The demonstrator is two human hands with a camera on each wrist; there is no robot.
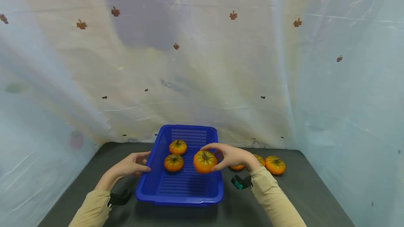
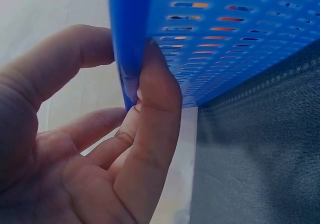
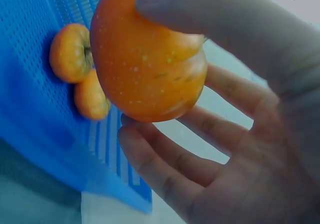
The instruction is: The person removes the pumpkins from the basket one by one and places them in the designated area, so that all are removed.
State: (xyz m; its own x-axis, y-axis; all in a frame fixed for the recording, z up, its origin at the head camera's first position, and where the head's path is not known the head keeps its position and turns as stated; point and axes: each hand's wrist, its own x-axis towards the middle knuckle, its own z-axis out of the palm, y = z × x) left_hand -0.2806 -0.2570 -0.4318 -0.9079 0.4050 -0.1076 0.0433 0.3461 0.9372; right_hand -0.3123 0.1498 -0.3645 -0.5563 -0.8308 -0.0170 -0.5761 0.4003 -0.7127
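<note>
A blue perforated plastic basket sits in front of me with two orange tomatoes, one nearer and one farther, in its left half. My left hand pinches the basket's left rim between thumb and fingers. Over the right half of the basket, my right hand holds another orange tomato, thumb on one side and fingers on the other. Seen from the right wrist, this glossy, speckled tomato is above the basket floor, apart from the two inside.
More orange tomatoes lie on the dark table to the right of the basket. One tomato shows whole; others are partly hidden behind my right wrist. A pale plastic sheet with leaf prints hangs behind and at both sides.
</note>
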